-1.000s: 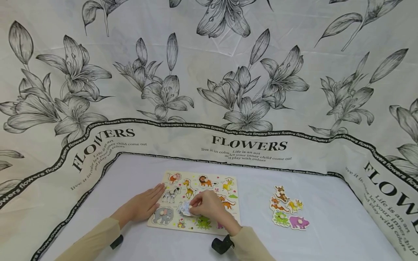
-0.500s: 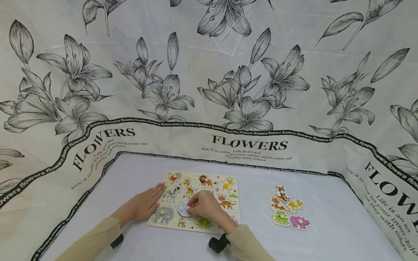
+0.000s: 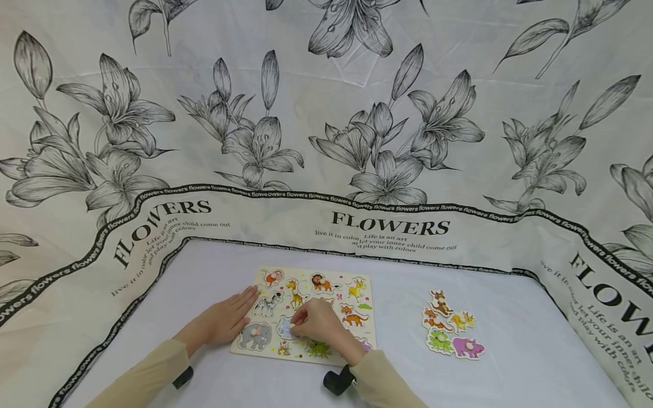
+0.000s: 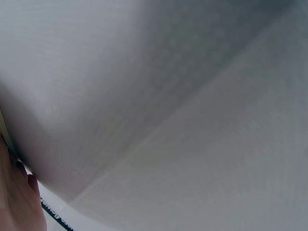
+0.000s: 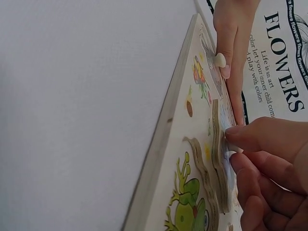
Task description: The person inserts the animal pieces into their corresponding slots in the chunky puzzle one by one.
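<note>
A wooden animal puzzle board (image 3: 292, 273) lies on the white cloth. My right hand (image 3: 321, 320) pinches the small knob (image 5: 234, 148) of a light blue puzzle piece (image 3: 283, 326) between thumb and index finger. That piece lies close over the board, right of the elephant piece (image 3: 255, 337); in the right wrist view it sits above the board's surface, near the green frog picture (image 5: 187, 207). My left hand (image 3: 221, 316) rests along the board's left edge with fingers straight, its thumb near the elephant's knob (image 5: 220, 60). My right hand hides part of the board's middle.
To the right of the board lie loose knobbed pieces: a kangaroo (image 3: 440, 302), an orange animal (image 3: 436, 321), a yellow horned animal (image 3: 461, 321), a frog (image 3: 439, 341) and a purple hippo (image 3: 467, 348). Flower-printed cloth (image 3: 388, 124) rises behind the table.
My right hand has shifted slightly left with the blue piece, which now lies flatter on the board. The left hand has stayed in place.
</note>
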`<control>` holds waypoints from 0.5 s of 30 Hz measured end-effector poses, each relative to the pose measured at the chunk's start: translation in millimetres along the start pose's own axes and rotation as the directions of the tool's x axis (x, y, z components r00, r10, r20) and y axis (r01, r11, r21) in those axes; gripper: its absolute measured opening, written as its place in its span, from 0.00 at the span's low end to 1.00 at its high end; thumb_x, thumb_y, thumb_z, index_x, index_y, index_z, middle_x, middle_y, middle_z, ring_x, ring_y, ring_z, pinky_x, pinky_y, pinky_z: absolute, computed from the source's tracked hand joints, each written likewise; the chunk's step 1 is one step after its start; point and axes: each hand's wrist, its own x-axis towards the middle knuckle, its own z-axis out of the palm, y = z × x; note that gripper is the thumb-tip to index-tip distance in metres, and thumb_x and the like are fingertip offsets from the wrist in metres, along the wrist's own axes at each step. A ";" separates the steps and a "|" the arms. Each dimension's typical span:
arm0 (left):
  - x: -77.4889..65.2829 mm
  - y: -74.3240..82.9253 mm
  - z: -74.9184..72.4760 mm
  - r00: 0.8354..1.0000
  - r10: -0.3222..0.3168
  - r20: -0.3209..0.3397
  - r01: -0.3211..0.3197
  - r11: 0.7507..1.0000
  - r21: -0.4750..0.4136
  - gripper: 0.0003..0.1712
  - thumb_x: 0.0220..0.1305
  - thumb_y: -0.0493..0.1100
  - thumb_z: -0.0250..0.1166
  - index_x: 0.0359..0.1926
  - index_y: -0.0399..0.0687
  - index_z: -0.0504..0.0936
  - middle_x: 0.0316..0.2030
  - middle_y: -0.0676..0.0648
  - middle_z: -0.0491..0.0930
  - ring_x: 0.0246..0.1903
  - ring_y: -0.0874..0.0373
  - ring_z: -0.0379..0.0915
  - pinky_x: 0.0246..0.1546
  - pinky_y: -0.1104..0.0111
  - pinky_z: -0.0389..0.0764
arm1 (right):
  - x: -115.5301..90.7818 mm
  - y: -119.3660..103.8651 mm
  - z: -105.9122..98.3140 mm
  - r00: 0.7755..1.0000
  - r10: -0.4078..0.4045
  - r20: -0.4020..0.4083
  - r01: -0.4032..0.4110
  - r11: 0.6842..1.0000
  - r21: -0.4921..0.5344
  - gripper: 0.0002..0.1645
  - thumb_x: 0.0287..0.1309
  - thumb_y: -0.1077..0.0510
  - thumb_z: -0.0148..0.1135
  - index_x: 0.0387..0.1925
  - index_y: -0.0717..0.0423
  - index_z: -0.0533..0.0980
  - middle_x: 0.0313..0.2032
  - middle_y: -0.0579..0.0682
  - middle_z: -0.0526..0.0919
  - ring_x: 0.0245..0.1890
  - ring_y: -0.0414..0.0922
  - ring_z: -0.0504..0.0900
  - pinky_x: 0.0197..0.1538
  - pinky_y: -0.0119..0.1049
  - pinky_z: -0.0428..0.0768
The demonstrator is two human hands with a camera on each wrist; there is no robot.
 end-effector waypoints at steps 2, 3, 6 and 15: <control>0.1 0.1 -0.3 1.000 0.001 -0.001 -0.001 1.000 0.002 0.33 0.74 0.48 0.44 0.72 0.33 0.54 0.73 0.36 0.52 0.73 0.42 0.49 0.71 0.54 0.60 | 0.0 -1.1 0.0 1.000 0.003 -0.003 -0.003 1.000 0.000 0.04 0.46 0.60 0.72 0.26 0.56 0.85 0.21 0.42 0.84 0.19 0.31 0.75 0.26 0.23 0.75; 0.2 0.1 -0.5 1.000 0.000 0.001 0.000 1.000 0.002 0.33 0.74 0.48 0.44 0.72 0.33 0.54 0.73 0.36 0.52 0.73 0.43 0.49 0.72 0.54 0.60 | 0.1 -1.4 0.1 1.000 0.003 -0.004 -0.003 1.000 -0.002 0.04 0.47 0.60 0.72 0.26 0.56 0.85 0.21 0.42 0.84 0.19 0.31 0.75 0.26 0.23 0.75; 0.3 0.2 -1.5 1.000 -0.007 0.007 0.007 1.000 0.003 0.33 0.74 0.48 0.44 0.72 0.34 0.54 0.74 0.37 0.51 0.73 0.43 0.48 0.72 0.55 0.60 | 0.7 -1.8 0.2 1.000 0.003 -0.009 -0.003 1.000 -0.006 0.04 0.47 0.60 0.73 0.27 0.56 0.85 0.21 0.43 0.84 0.19 0.31 0.75 0.25 0.23 0.75; -0.1 -0.4 -0.7 1.000 -0.008 0.006 0.008 1.000 0.003 0.33 0.74 0.48 0.44 0.72 0.34 0.54 0.74 0.37 0.51 0.73 0.43 0.48 0.72 0.55 0.60 | 1.7 0.5 2.5 1.000 -0.003 -0.015 0.003 1.000 -0.020 0.04 0.47 0.60 0.73 0.26 0.57 0.85 0.20 0.43 0.83 0.18 0.31 0.74 0.25 0.23 0.74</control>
